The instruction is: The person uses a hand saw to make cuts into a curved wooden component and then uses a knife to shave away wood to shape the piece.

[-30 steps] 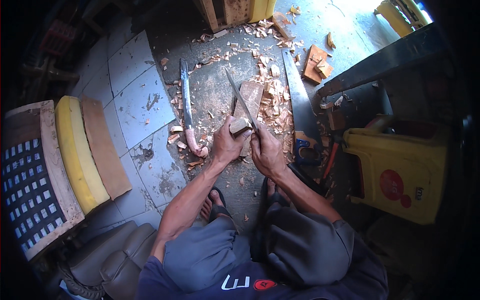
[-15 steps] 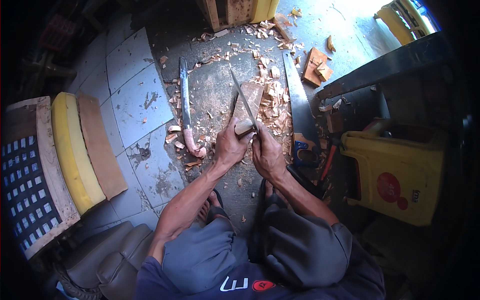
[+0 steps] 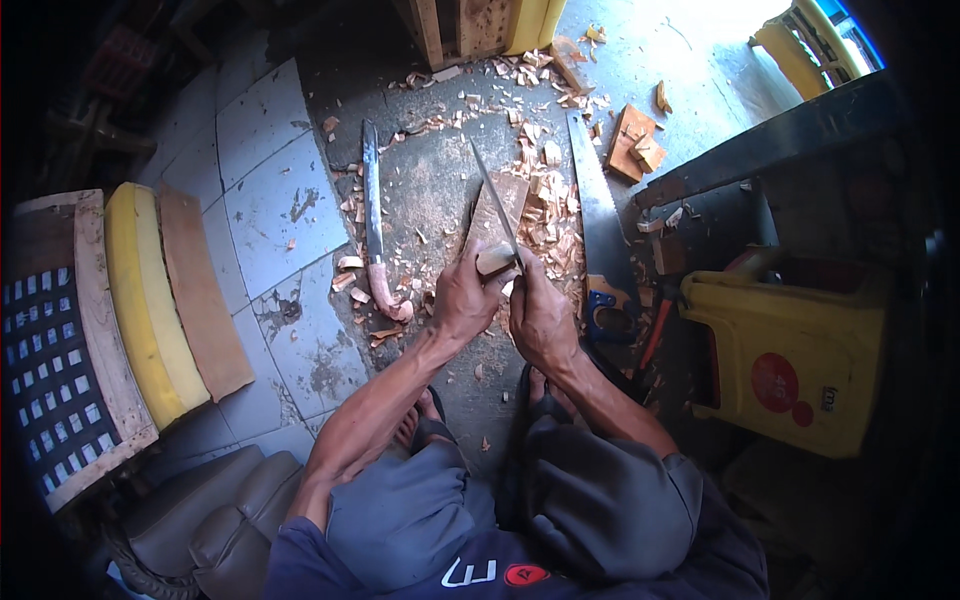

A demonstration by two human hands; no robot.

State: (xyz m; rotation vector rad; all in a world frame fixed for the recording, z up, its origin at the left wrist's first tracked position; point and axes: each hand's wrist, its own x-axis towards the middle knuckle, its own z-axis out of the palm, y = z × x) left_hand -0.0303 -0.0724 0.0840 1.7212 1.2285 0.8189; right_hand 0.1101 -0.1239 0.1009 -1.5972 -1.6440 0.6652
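My left hand is closed round a short, pale piece of wood, whose cut end faces up. My right hand grips a knife with a long, narrow blade slanting away to the upper left. Its handle is hidden in my fingers. The blade lies across the right side of the wood piece, near my right thumb. Just beyond both hands, a flat wooden block rests on the floor among shavings, partly covered by the blade and the held wood.
A long machete lies to the left, a handsaw to the right. Wood shavings litter the floor. At right stands a yellow plastic container; a wooden-framed crate is at left. Wood scraps lie farther off.
Both hands, the wood piece and the knife have shifted very slightly to the right. The whole view has also moved a little. Both grips stay the same.
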